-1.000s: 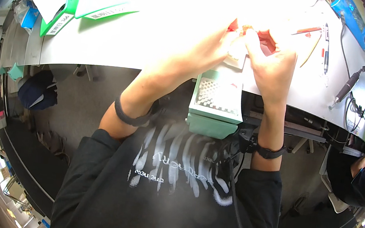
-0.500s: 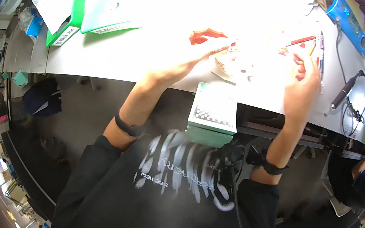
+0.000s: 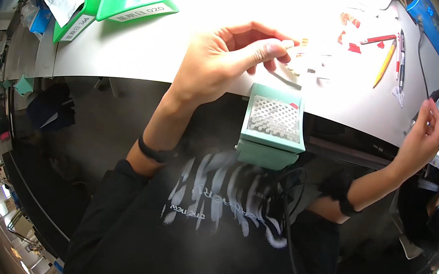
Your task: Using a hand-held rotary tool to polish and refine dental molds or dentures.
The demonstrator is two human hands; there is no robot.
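My left hand (image 3: 216, 61) is above the near part of the white table, thumb and index finger pinched on a small pale piece (image 3: 288, 44). Glare washes out its details. Just beyond the fingertips lies a pale, partly overexposed object (image 3: 295, 64), its shape hard to make out. At the right, my right hand (image 3: 423, 135) has its fingers curled at a black corded pen-shaped handpiece (image 3: 434, 95). The hand covers most of its body, while the cord end shows above the fingers.
A mint-green box with a perforated top (image 3: 275, 119) juts from the table edge towards me. Red scraps (image 3: 354, 48), a red-handled tool (image 3: 378, 40), a yellow pencil-like stick (image 3: 385, 65) and pens (image 3: 402, 61) lie right. Green bins (image 3: 94, 1) stand left; a blue device (image 3: 431, 29) far right.
My right hand has swung right and nearer, from beside the red scraps to the corded handpiece. My left hand stays pinched over the work spot. The view has shifted slightly.
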